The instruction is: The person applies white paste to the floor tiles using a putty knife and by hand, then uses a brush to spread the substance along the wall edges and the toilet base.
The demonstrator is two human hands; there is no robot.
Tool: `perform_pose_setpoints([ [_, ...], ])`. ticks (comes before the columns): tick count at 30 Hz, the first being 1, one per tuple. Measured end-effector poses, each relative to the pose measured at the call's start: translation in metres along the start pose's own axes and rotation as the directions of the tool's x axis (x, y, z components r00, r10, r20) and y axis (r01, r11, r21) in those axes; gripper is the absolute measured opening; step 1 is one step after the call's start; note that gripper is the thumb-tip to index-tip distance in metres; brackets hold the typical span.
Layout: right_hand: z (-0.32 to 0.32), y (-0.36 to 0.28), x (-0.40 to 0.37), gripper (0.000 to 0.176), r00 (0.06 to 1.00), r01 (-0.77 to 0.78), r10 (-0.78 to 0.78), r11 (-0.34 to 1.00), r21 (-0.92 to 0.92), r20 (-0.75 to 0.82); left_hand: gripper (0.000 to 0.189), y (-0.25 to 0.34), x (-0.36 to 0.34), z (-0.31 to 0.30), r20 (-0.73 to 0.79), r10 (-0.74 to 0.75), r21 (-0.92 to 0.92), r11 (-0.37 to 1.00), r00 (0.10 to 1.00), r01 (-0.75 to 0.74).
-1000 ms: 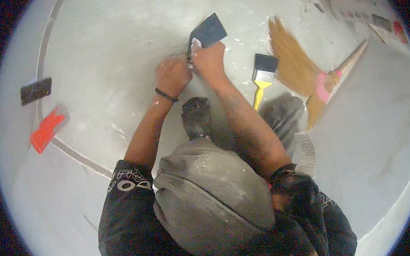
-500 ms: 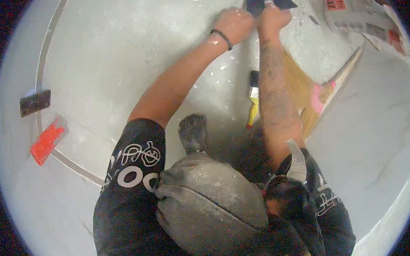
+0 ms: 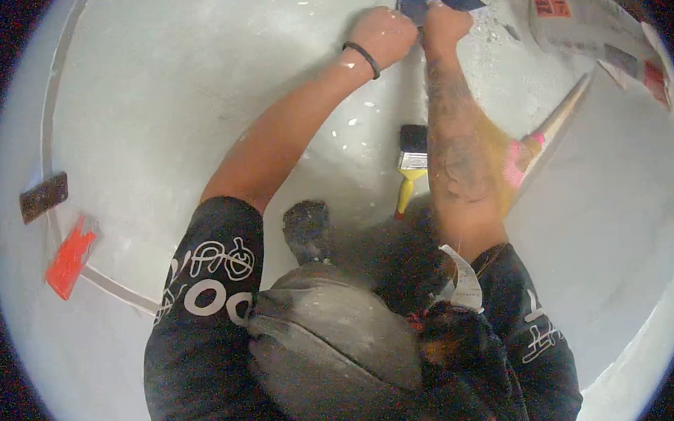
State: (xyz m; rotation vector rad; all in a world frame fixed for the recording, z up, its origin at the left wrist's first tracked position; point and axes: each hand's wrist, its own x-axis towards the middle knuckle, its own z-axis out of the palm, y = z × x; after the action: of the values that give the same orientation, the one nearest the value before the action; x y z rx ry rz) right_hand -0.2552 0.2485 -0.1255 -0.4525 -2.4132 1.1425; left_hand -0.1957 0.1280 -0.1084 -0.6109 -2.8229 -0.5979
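Right hand: My right hand (image 3: 446, 28), at the top of the frame right of center, is clamped on a dark flat scraper (image 3: 417, 2), its whitened thumb laid over the blade.
Left hand: My left hand (image 3: 389, 36), wearing a black wristband (image 3: 362, 59), is just left of the right one, knuckles up, at the scraper's near edge. I cannot tell whether its fingers are closed on it.
Scraper: At the top edge of the frame, above the pale, white-flecked floor (image 3: 156, 105).
Paintbrush: A paintbrush (image 3: 413, 159) with black bristles and a yellow handle lies right of center, beside my right forearm.
Broom: A straw broom (image 3: 494, 150) with pink binding lies partly hidden behind that forearm.
Upper right: A printed bag (image 3: 586, 26), apparently crumpled, though the view is blurred.
Left side: A dark rectangular block (image 3: 44, 197) above a red object (image 3: 70, 259), near a curved strip (image 3: 51, 111).
Bottom center: My dusty gray trouser knee (image 3: 336, 336).
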Motion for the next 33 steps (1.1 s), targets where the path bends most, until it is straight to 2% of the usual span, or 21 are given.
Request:
perform_pose_setpoints([
  [2,-0.003,0.000,0.000,0.026,0.985,0.173,-0.170,0.976,-0.129,0.029,0.014,0.002,-0.002,-0.001,0.021,0.010,-0.026,1.000,1.000,-0.010],
  [4,-0.010,-0.018,-0.011,0.027,0.993,-0.067,0.075,0.993,-0.093,0.092,0.014,0.002,-0.009,0.000,0.045,-0.004,-0.005,1.000,0.999,0.005],
  [6,-0.002,-0.016,-0.015,0.028,0.989,-0.067,0.082,0.990,-0.125,0.121,0.014,0.003,-0.022,-0.004,0.052,-0.030,0.024,0.999,0.998,0.029],
  [8,0.000,-0.019,-0.037,0.031,0.972,0.153,-0.081,0.930,-0.334,0.222,0.013,0.005,-0.048,-0.011,0.067,-0.037,-0.040,0.998,0.997,0.039],
  [9,0.005,-0.023,-0.049,0.034,0.910,0.350,-0.267,0.904,-0.246,0.316,0.013,0.001,-0.063,-0.013,0.065,-0.043,-0.034,0.998,0.997,0.045],
  [11,0.011,-0.044,-0.088,0.031,0.954,0.057,-0.023,0.993,-0.104,0.299,0.011,-0.015,-0.093,-0.024,-0.013,-0.086,0.002,0.996,0.996,0.086],
  [12,0.021,-0.036,-0.103,0.025,0.943,0.197,-0.140,0.966,-0.165,0.303,0.011,-0.018,-0.106,-0.034,0.071,-0.185,0.019,0.983,0.980,0.184],
  [14,0.026,-0.038,-0.130,0.026,0.943,-0.055,0.018,0.993,0.103,0.332,0.014,-0.016,-0.131,-0.057,0.142,-0.292,0.040,0.957,0.946,0.289],
  [15,0.020,-0.038,-0.133,0.026,0.939,-0.047,0.008,0.994,0.104,0.344,0.017,-0.014,-0.143,-0.070,0.193,-0.302,0.068,0.953,0.934,0.294],
  [17,0.000,-0.035,-0.127,0.030,0.856,-0.297,0.146,0.925,0.239,0.496,0.022,-0.016,-0.160,-0.084,0.245,-0.338,0.098,0.941,0.909,0.323],
  [18,-0.015,-0.034,-0.111,0.031,0.800,-0.313,0.082,0.902,0.298,0.594,0.024,-0.018,-0.167,-0.089,0.207,-0.315,0.017,0.948,0.926,0.319],
  [20,-0.033,-0.006,-0.052,0.039,0.758,-0.361,0.298,0.932,-0.008,0.580,0.026,-0.029,-0.169,-0.095,0.170,-0.289,-0.060,0.951,0.942,0.303],
  [21,-0.045,-0.006,-0.040,0.042,0.811,-0.417,0.220,0.867,0.273,0.543,0.024,-0.042,-0.160,-0.097,0.150,-0.305,-0.025,0.950,0.941,0.312],
  [22,-0.046,0.019,-0.009,0.041,0.907,-0.180,0.129,0.979,0.092,0.400,0.021,-0.057,-0.147,-0.097,0.133,-0.313,0.007,0.949,0.940,0.315],
  [23,-0.060,0.014,0.012,0.048,0.862,-0.100,0.082,0.995,0.009,0.500,0.021,-0.075,-0.130,-0.094,0.076,-0.314,0.010,0.949,0.946,0.314],
  [26,-0.046,0.009,0.027,0.056,0.913,-0.041,0.153,0.957,-0.288,0.378,0.023,-0.135,-0.058,-0.078,0.056,-0.371,0.037,0.929,0.927,0.369],
  [27,-0.038,-0.005,0.017,0.065,0.916,0.023,0.082,0.966,-0.256,0.393,0.023,-0.152,-0.034,-0.064,0.076,-0.353,0.047,0.935,0.932,0.351],
  [28,-0.023,-0.018,0.000,0.070,0.960,0.067,0.066,0.890,-0.450,0.273,0.030,-0.167,-0.011,-0.050,0.053,-0.401,0.033,0.916,0.914,0.400],
  [30,-0.017,-0.024,-0.020,0.071,0.958,-0.134,0.209,0.931,-0.339,0.194,0.039,-0.174,0.012,-0.039,0.052,-0.410,0.034,0.912,0.911,0.409],
  [32,-0.036,-0.018,-0.025,0.068,0.951,-0.222,0.281,0.909,-0.352,0.125,0.028,-0.167,0.010,-0.041,-0.042,-0.324,0.123,0.937,0.945,0.327],
  [33,-0.049,-0.008,-0.019,0.068,0.943,-0.226,0.279,0.936,-0.269,0.180,0.036,-0.162,0.011,-0.041,0.081,-0.384,0.292,0.892,0.920,0.347],
])
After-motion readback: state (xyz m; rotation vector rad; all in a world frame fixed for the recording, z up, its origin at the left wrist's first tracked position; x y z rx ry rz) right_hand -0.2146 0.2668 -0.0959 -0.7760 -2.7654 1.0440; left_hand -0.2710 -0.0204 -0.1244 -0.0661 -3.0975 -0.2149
